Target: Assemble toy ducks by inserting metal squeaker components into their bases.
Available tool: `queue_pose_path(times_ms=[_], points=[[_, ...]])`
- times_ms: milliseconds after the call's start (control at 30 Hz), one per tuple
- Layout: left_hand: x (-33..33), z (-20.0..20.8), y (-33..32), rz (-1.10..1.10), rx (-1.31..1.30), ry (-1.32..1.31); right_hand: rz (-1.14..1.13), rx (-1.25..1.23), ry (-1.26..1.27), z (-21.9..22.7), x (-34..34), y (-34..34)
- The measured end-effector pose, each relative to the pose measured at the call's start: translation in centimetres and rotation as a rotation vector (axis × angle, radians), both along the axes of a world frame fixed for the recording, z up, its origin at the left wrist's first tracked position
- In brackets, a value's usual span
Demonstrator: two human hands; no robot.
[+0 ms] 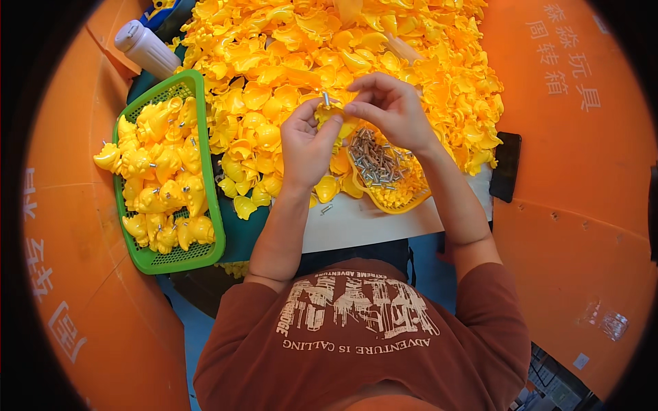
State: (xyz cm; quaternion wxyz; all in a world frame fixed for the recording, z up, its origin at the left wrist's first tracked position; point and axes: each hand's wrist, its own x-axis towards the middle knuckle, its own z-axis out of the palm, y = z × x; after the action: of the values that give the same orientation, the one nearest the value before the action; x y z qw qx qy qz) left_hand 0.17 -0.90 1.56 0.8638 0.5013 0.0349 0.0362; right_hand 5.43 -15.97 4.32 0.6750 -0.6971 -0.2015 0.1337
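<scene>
Above the near edge of the work table, my left hand (306, 147) is closed on a yellow plastic shell piece (326, 115). A small metal pin (326, 99) stands up from that piece, close to my left fingertips. Beside it my right hand (397, 113) has its fingers curled, with the thumb tip at the piece's right edge; whatever these fingers pinch is too small to make out. Just below my right hand sits a yellow basket (392, 210) holding silver metal pins (375, 164), brownish pins and small yellow parts.
A large heap of yellow shells (288, 41) covers most of the table. At left, a green basket (218, 236) contains yellow figures (164, 178) with metal pins sticking out. A white bottle (147, 49) stands behind it. A black phone (506, 168) lies right. Orange panels (569, 226) flank both sides.
</scene>
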Motion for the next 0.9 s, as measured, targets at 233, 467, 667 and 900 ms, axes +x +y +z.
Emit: queue_pose_path(times_ms=[233,467,667,900], points=[[2.3,-1.4,4.6,0.446,-0.113,0.015,-0.181,-0.455,-0.489,0.1,3.5,2.6],[2.1,-0.7,4.9,0.371,-0.251,0.122,0.231,-1.197,-0.723,-0.9,3.4,5.1],[2.0,-0.6,5.4,0.367,-0.266,0.154,0.303,-1.349,-0.711,-1.2,2.8,5.2],[2.3,-1.2,5.5,0.356,-0.271,0.152,0.422,-1.129,-0.951,-2.9,2.4,7.0]])
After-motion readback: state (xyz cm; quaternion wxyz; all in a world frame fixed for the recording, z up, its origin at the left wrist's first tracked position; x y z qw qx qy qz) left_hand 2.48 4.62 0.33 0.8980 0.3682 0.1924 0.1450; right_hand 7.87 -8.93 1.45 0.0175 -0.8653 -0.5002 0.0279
